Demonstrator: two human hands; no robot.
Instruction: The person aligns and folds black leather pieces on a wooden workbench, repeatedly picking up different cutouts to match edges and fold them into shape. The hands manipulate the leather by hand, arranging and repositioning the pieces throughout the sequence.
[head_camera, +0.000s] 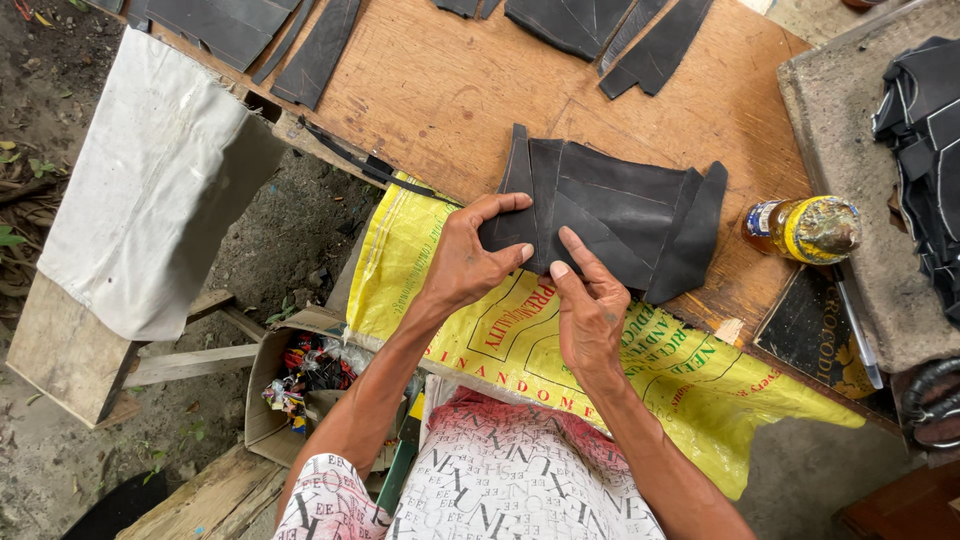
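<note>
I see my left hand (470, 262) at centre frame pinching the near-left edge of the stack of black rubber pieces (610, 225) on the wooden table (440, 90); my right hand (590, 305) presses fingertips together on its near edge. A yellow-labelled bottle (805, 230) lies at right; a yellow sack (520, 340) hangs below.

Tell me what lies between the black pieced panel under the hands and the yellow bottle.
Only bare wooden table separates the panel from the bottle, as the head view shows. Both hands, left and right, work the panel's opposite edge.

Yellow printed sack (690, 390) — table edge; yellow-labelled bottle (805, 229) — right.
</note>
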